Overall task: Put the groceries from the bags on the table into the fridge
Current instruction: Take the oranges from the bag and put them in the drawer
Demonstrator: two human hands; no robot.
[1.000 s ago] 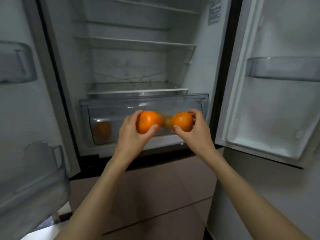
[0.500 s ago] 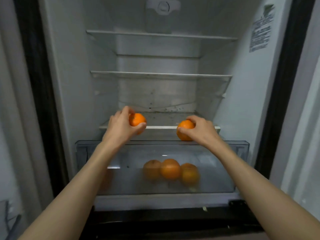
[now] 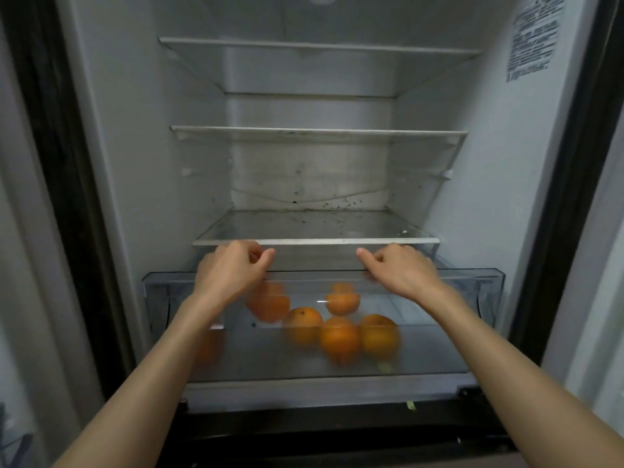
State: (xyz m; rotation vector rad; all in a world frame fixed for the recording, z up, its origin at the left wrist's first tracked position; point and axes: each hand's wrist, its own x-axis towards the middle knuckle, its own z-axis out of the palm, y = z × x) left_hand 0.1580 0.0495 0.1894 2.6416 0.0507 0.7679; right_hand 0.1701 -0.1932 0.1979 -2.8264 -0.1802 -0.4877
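Both oranges that were in hand half a second ago are released: left hand (image 3: 233, 271) and right hand (image 3: 398, 271) now hover empty over the crisper drawer (image 3: 486, 282) rear rim, just under the lowest glass shelf (image 3: 314, 228) front edge, fingers loosely curled, gripping nothing. The two dropped oranges (image 3: 341, 298) blur mid-drawer, joining the oranges near its front wall. Batch done, I'd say; next is back to the bags.

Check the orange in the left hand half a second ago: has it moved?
Yes. The left hand holds nothing now; that orange, blurred, is below the drawer's rim, among the other oranges, well under the bottom shelf.
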